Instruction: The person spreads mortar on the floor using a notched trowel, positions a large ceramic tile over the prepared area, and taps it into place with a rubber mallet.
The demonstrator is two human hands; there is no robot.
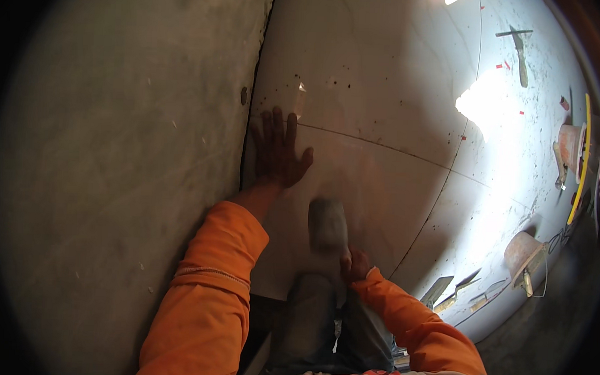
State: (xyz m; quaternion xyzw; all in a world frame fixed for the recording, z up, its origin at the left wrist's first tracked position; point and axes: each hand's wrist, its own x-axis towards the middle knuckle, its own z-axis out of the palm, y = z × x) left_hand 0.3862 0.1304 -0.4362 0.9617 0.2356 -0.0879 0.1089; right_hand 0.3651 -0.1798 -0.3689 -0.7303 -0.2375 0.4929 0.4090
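Observation:
My left hand (280, 154) lies flat with spread fingers on a pale floor tile (372, 190), close to the grey wall. Its fingertips reach the thin joint with the tile beyond. In my right hand (358, 263) is the handle of a mallet, held low in front of my knees. The mallet's thick grey head (327, 225) is over the same tile, slightly blurred; whether it touches the surface I cannot tell. Just past my left fingertips is a small bright patch, too unclear to name.
A bare grey wall (129, 148) rises along the left. At right stand two buckets, one nearer (524, 251) and one farther (569, 147), by a yellow strip (580, 157). A trowel-like tool (519, 56) lies far right; several flat tools (436, 291) lie lower right. Red bits dot the tiles.

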